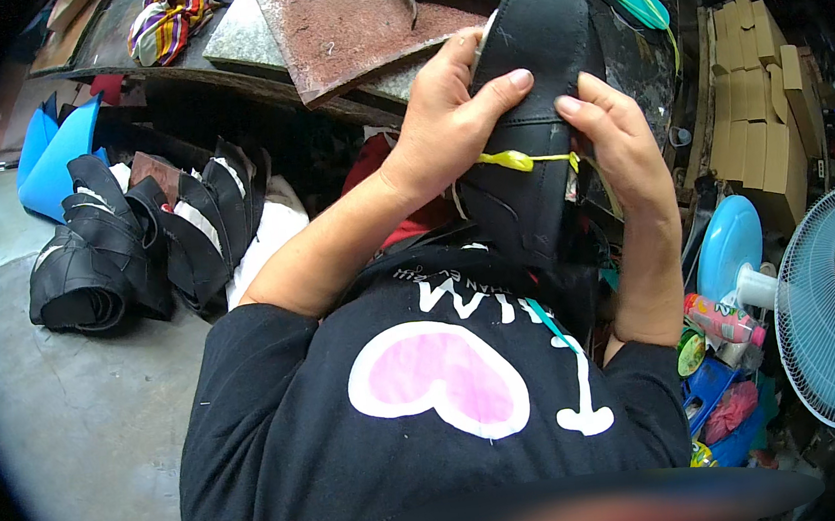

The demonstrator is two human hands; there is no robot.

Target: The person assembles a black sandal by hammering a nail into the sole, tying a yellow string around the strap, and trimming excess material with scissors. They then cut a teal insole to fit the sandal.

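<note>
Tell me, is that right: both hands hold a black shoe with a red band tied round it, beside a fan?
Not quite. The head view shows the band is yellow, not red. Both the left hand and right hand do hold the black shoe, beside a fan.

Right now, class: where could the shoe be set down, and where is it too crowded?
Free: bare concrete floor at the person's left, below the black uppers pile. Crowded: the bench ahead, and the right side by the fan, blue disc and boxes. Both hands hold the shoe.
</note>
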